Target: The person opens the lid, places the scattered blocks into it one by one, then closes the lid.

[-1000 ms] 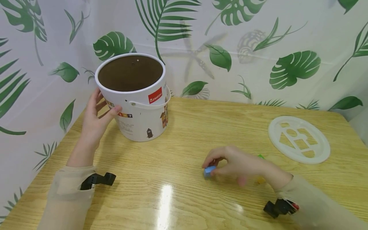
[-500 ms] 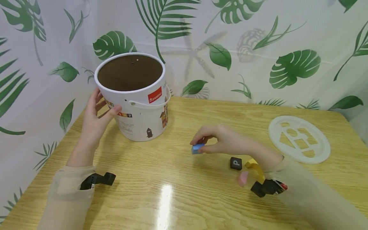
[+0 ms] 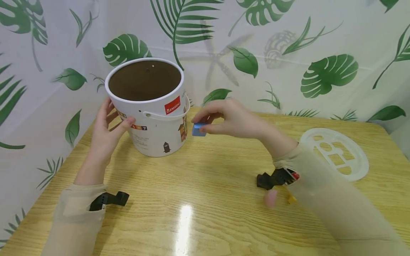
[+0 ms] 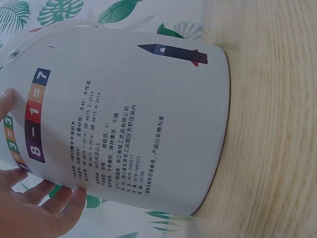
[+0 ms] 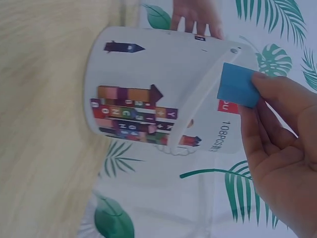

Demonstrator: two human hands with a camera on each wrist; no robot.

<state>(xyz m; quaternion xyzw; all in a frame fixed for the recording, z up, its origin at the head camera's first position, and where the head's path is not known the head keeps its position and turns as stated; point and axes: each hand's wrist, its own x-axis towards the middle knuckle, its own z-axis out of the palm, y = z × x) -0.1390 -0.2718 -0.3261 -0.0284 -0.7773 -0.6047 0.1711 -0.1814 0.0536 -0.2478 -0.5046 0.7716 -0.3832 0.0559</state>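
A white lidless bucket (image 3: 157,133) with printed blocks and a red label stands upright at the back left of the table. My left hand (image 3: 104,133) grips its left side, thumb toward the front and fingers round the far side. Between thumb and fingers my right hand (image 3: 230,119) pinches a small blue block (image 3: 198,130), held just right of the bucket and below rim height. In the right wrist view the block shows a flat square face (image 5: 237,85), overlapping the bucket's label. The bucket's floor is hidden from the head view.
On the wooden table (image 3: 150,213), a pink piece (image 3: 271,198) and a yellow piece (image 3: 292,199) lie beneath the right forearm. A white disc with cut-out shapes (image 3: 358,160) lies at the right. A leaf-printed cloth (image 3: 282,85) hangs behind. The bucket's handle (image 3: 168,118) droops in front.
My right hand has lifted the blue block and carried it up and left toward the bucket. A black block marked P showed midway and is now hidden. My left hand stays on the bucket.
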